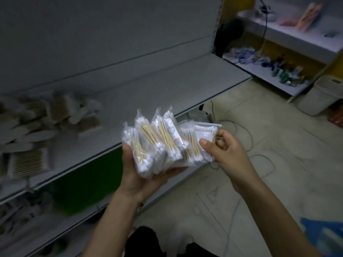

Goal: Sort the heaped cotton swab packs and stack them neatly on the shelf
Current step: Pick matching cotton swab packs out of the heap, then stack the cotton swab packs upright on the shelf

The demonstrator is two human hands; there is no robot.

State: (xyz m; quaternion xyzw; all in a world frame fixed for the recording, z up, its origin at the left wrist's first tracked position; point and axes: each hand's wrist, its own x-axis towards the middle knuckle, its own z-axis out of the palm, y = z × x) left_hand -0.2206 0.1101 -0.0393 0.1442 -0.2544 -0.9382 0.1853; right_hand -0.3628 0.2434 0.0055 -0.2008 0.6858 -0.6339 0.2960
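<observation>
Left grip [141,175] lies palm up, thumb and fingers curled round a fan of cotton swab packs [157,141] that stand on edge in the palm, in the air before the front edge of the shelf [167,86]. Right grip [226,151] pinches between thumb and fingers the flat pack [205,137] at the right end of this fan. Wooden sticks in the held packs run slantwise, far ends toward the upper left and near ends toward the lower right, with white cotton tips at both ends. On the left part of the shelf lies a heap of packs [37,123], much blurred and cut by the left border, so I cannot count them. In the nearest pack [27,162], close to the front edge, the sticks lie roughly left to right. Under the shelf something green [87,182] is hard to make out.
</observation>
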